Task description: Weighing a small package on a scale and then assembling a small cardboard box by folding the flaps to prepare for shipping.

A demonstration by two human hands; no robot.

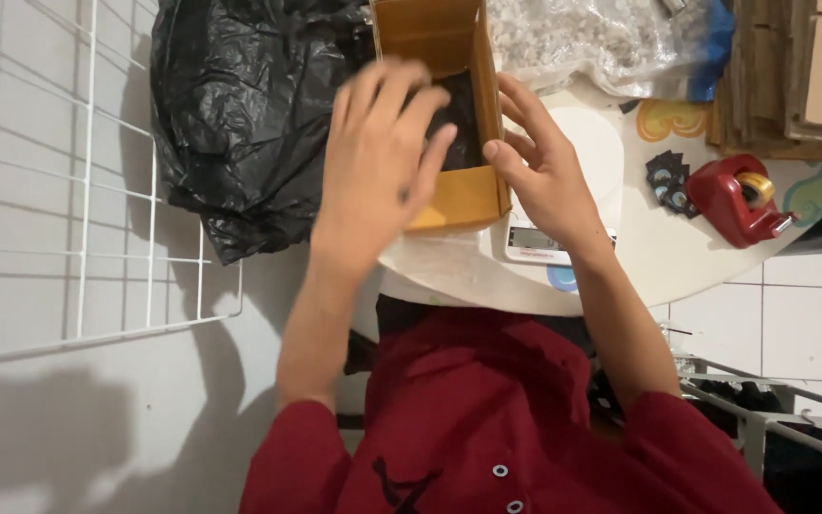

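Observation:
An open brown cardboard box (459, 195) stands on a white scale (535, 243) on a round white table (658, 262). Something black (463, 128) lies inside the box. My left hand (378, 157) hovers over the box's left side with fingers spread, its fingertips over the black contents. My right hand (544, 162) rests against the box's right wall, thumb at the rim, fingers loosely apart. Neither hand visibly grips anything.
A black plastic bag (240, 114) hangs at the left of the box. A clear bag of small pale pieces (601, 38) lies behind. A red tape dispenser (739, 200) and small dark stickers (670, 181) sit on the right. A white wire grid (68, 171) covers the wall.

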